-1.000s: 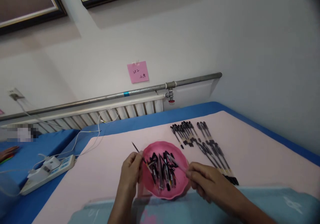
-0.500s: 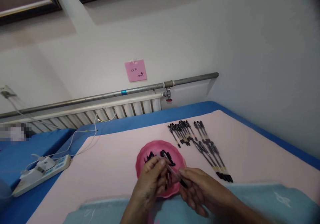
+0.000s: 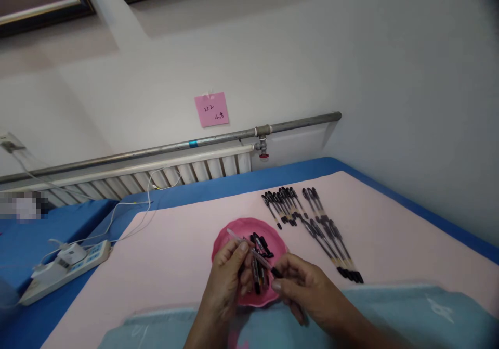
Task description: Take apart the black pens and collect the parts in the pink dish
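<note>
Over the pink scalloped plate [image 3: 223, 234], a clear pen barrel [image 3: 260, 259] with a black end slants between both hands. My left hand [image 3: 231, 266] pinches its upper part, and the clear tip sticks out beyond the fingers. Around the black end, the thumb and fingers of my right hand [image 3: 302, 286] are closed. Black pen caps [image 3: 262, 245] and other black pen parts [image 3: 255, 276] lie in the plate below, partly hidden by the hands. To the right, several assembled pens [image 3: 331, 245] with black caps lie in rows.
Pale pink sheeting [image 3: 163, 255] covers the blue surface [image 3: 312, 167]. A light blue cloth [image 3: 163, 328] lies along the near edge. At the left sits a power strip [image 3: 66, 276] with plugs and white cables [image 3: 113, 219]. A radiator [image 3: 195, 169] and pipe [image 3: 156, 149] run along the wall.
The pen barrel's clear tip now reaches farther up and left past my left hand. My right hand has shifted slightly up and left, its fingers closer around the black end.
</note>
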`<state>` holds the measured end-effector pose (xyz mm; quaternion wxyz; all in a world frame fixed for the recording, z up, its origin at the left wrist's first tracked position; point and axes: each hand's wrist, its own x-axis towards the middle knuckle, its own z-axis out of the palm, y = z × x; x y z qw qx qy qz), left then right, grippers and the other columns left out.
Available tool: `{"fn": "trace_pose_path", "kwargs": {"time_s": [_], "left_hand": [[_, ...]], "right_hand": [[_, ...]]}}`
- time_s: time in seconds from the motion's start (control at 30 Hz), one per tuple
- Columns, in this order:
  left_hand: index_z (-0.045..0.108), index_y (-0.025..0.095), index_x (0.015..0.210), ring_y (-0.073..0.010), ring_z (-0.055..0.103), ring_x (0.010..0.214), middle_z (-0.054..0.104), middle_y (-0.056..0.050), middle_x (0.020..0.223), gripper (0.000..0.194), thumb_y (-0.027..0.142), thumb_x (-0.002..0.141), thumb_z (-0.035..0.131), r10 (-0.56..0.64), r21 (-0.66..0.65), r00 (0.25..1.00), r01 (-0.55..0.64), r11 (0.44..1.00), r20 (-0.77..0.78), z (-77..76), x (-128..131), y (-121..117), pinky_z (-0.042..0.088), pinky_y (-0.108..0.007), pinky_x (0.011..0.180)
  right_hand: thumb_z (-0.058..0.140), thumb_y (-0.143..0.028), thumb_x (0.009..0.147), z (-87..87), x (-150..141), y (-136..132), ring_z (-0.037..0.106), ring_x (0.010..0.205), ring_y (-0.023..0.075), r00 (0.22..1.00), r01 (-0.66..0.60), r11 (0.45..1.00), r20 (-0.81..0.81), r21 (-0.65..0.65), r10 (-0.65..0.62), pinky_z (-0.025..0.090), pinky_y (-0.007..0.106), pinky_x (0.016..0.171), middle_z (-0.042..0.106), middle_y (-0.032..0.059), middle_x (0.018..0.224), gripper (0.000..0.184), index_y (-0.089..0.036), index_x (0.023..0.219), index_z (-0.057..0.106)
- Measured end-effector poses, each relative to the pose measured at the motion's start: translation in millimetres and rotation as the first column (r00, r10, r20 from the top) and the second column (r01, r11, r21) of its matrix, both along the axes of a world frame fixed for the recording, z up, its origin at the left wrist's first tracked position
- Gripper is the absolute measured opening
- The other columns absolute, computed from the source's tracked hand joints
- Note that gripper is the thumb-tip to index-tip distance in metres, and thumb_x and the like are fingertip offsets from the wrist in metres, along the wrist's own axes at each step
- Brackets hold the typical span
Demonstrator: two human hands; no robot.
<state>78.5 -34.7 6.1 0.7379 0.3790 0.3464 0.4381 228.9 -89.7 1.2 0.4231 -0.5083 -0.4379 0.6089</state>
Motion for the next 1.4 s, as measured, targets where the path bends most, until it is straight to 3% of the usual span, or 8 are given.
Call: {"fn": "trace_pose_path", "kwargs": {"time_s": [0.17, 0.5, 0.67, 0.77, 0.9, 1.07, 1.27, 1.4], "left_hand": [[0.054, 0.014, 0.077, -0.0007, 0.029, 0.031, 0.042, 0.008, 0.05, 0.021, 0.034, 0.077, 0.061, 0.004, 0.047, 1.0, -0.004, 0.999, -0.001, 0.5, 0, 0, 0.023, -0.013, 0.028], [0.053, 0.014, 0.076, -0.0002, 0.026, 0.032, 0.042, 0.008, 0.051, 0.022, 0.034, 0.078, 0.061, 0.006, 0.05, 1.0, -0.004, 0.999, -0.025, 0.2, -2, 0, 0.021, -0.012, 0.029], [0.048, 0.016, 0.069, -0.0007, 0.025, 0.031, 0.04, 0.009, 0.049, 0.027, 0.038, 0.074, 0.064, 0.035, 0.013, 0.998, -0.035, 0.999, -0.043, -2.8, 0, 2, 0.021, -0.013, 0.028], [0.041, 0.018, 0.062, -0.0007, 0.022, 0.031, 0.036, 0.011, 0.046, 0.036, 0.042, 0.07, 0.067, 0.11, -0.031, 0.993, -0.112, 0.993, -0.049, -2.2, -4, 7, 0.018, -0.013, 0.029], [0.036, 0.02, 0.057, -0.0022, 0.02, 0.031, 0.031, 0.012, 0.04, 0.042, 0.048, 0.066, 0.067, 0.141, -0.001, 0.969, -0.144, 0.99, -0.204, -4.0, -15, 14, 0.015, -0.016, 0.031], [0.039, 0.02, 0.054, -0.0058, 0.027, 0.034, 0.033, 0.01, 0.038, 0.04, 0.05, 0.067, 0.063, 0.202, 0.205, 0.742, -0.089, 0.975, -0.639, -17.2, -27, 21, 0.02, -0.019, 0.037], [0.052, 0.019, 0.055, -0.0131, 0.046, 0.052, 0.05, 0.003, 0.05, 0.031, 0.043, 0.074, 0.054, 0.295, 0.373, 0.473, 0.078, 0.925, -0.83, -18.5, -26, 23, 0.031, -0.023, 0.051], [0.055, 0.019, 0.058, -0.0148, 0.05, 0.054, 0.054, 0.001, 0.052, 0.026, 0.037, 0.077, 0.049, 0.32, 0.389, 0.396, 0.107, 0.915, -0.861, -14.6, -26, 22, 0.031, -0.024, 0.053]], "right_hand": [[0.047, -0.048, 0.077, 4.0, -2, 0, 0.045, 0.035, 0.0053, 0.968, -0.096, 0.984, -0.244, -0.149, 0.057, 0.027, 0.015, 0.028, 0.057, -0.0006, 0.057, 0.035, -0.014, 0.075, 0.054], [0.045, -0.048, 0.079, 4.0, -3, 1, 0.043, 0.035, 0.0051, 0.98, -0.061, 0.991, -0.196, -0.119, 0.036, 0.024, 0.016, 0.029, 0.058, -0.0015, 0.058, 0.034, -0.015, 0.079, 0.053], [0.052, -0.033, 0.078, -0.2, -3, -2, 0.047, 0.045, 0.0083, 0.975, 0.065, 0.985, 0.201, 0.16, -0.097, 0.036, 0.02, 0.044, 0.053, -0.0049, 0.055, 0.016, -0.019, 0.071, 0.052], [0.05, -0.027, 0.082, -4.5, -1, -5, 0.057, 0.07, 0.0146, 0.822, 0.007, 0.895, 0.507, 0.446, -0.26, 0.042, 0.026, 0.064, 0.061, 0.0004, 0.075, 0.009, -0.02, 0.08, 0.056], [0.044, -0.021, 0.085, -9.8, 4, -3, 0.057, 0.072, 0.016, 0.67, -0.11, 0.866, 0.68, 0.488, -0.298, 0.04, 0.027, 0.065, 0.06, 0.0013, 0.078, 0.012, -0.021, 0.08, 0.055], [0.046, -0.022, 0.084, -7.4, 11, 4, 0.059, 0.081, 0.0163, 0.628, -0.081, 0.895, 0.719, 0.439, -0.296, 0.043, 0.026, 0.07, 0.063, 0.0021, 0.092, 0.025, -0.023, 0.109, 0.053], [0.035, -0.017, 0.087, 4.3, 56, 10, 0.057, 0.079, 0.0209, 0.281, -0.007, 0.961, 0.923, 0.275, -0.262, 0.037, 0.029, 0.066, 0.06, 0.0107, 0.087, 0.022, -0.015, 0.083, 0.057], [0.042, -0.008, 0.077, -1.5, 78, 12, 0.057, 0.069, 0.0242, 0.223, 0.063, 0.985, 0.96, 0.16, -0.17, 0.03, 0.029, 0.056, 0.061, 0.0135, 0.078, 0.016, -0.012, 0.079, 0.058]]}}
